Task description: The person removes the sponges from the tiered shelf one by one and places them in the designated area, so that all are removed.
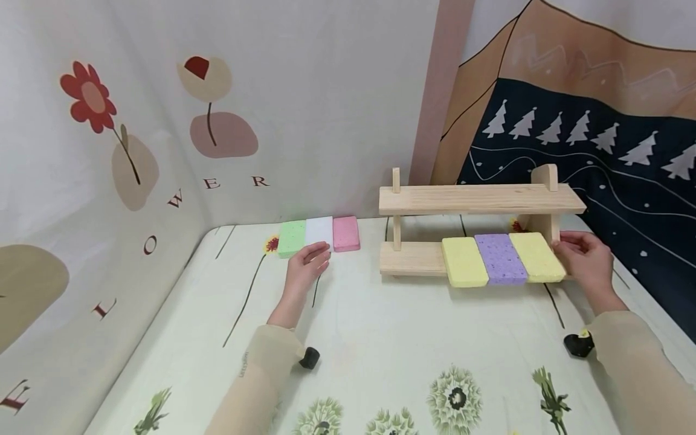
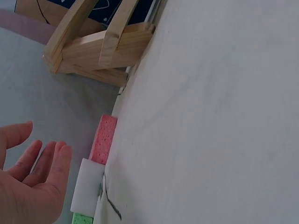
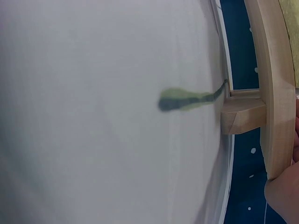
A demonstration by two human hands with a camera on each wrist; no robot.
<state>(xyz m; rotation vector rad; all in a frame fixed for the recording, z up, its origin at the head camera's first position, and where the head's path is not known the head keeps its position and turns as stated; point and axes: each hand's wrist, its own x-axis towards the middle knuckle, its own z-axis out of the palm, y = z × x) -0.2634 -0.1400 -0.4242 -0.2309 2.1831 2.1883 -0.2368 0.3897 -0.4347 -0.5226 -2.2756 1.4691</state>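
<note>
A two-tier wooden shelf point(image 1: 484, 198) stands at the back right. On its lower board lie a yellow sponge point(image 1: 464, 262), a purple sponge point(image 1: 500, 258) and another yellow sponge point(image 1: 537, 257), side by side. My right hand point(image 1: 588, 261) holds the shelf's right end with curled fingers, beside the right yellow sponge; the board hides part of the fingers in the right wrist view. Along the back wall lie a green sponge point(image 1: 292, 237), a white sponge point(image 1: 319, 230) and a pink sponge point(image 1: 346, 234). In front of the white one, my left hand point(image 1: 306, 269) hovers with loosely bent fingers and holds nothing.
A white cloth point(image 1: 391, 338) printed with flowers covers the table. Behind it hangs a pale fabric wall point(image 1: 326, 109), and a dark printed panel with white trees point(image 1: 587, 157) rises at the right. The shelf's upper board overhangs the rear of the lower one.
</note>
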